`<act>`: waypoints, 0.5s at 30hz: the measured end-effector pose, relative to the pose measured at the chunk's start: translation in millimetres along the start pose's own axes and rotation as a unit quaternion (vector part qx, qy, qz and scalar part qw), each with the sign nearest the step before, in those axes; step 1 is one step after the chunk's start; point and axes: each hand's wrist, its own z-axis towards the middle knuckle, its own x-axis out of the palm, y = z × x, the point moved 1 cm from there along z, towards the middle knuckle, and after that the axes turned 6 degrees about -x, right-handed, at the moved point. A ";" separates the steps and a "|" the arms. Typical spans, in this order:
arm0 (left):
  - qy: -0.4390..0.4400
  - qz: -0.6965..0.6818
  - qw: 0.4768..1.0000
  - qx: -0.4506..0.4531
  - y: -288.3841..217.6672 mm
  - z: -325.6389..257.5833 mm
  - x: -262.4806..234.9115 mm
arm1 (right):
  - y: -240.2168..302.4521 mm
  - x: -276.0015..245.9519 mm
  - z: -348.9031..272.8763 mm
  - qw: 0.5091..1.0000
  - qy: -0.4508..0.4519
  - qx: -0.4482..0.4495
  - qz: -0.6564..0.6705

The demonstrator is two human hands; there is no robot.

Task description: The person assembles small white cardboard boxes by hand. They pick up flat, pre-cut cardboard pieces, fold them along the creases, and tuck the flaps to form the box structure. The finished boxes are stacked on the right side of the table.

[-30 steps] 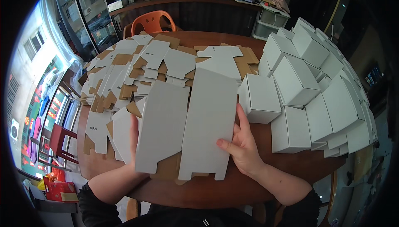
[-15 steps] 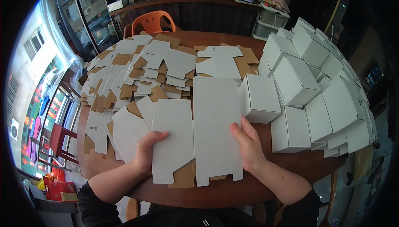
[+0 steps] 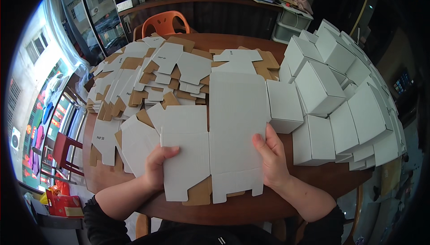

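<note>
— How were the hands placed?

— The left hand (image 3: 157, 166) gripped the left panel of a flat white box blank (image 3: 224, 137), thumb on top and fingers curled beneath its edge. The right hand (image 3: 271, 157) lay on the blank's right side, fingers spread flat and pressing, thumb pointing inward. Both forearms came in from the near edge of the round wooden table (image 3: 251, 207).

— Where did the blank lie?

— At the near middle of the table, its brown inner flaps showing along the near edge, just short of the table's rim.

— What room was left around it?

— Little. A heap of unfolded blanks (image 3: 148, 79) crowded the left and far side, some overlapping under the held sheet. Assembled white boxes (image 3: 331, 88) were stacked on the right, the nearest one (image 3: 284, 106) touching the blank's right edge. Bare wood showed only along the near rim. An orange chair (image 3: 163, 21) stood beyond the far edge.
</note>
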 end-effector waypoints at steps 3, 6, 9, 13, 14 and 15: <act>-0.008 0.011 1.000 0.013 -5.0 0.3 2.3 | 0.3 5.4 -0.6 0.999 -0.022 0.005 0.038; -0.032 0.027 0.998 0.038 -7.2 6.7 1.0 | -6.0 0.9 -3.5 0.998 -0.050 0.007 0.028; -0.010 -0.052 0.997 0.052 -5.0 10.7 5.6 | -2.8 -0.1 -0.3 0.997 -0.068 0.005 0.048; -0.021 0.001 0.996 0.092 1.2 10.8 4.8 | -5.0 -4.5 3.1 0.998 -0.063 -0.015 0.004; -0.019 0.005 0.995 0.095 1.5 10.7 4.4 | -4.8 -6.2 3.4 0.998 -0.055 -0.021 -0.004; -0.017 0.009 0.995 0.098 1.7 10.9 4.1 | -4.6 -7.1 3.5 0.998 -0.048 -0.027 -0.012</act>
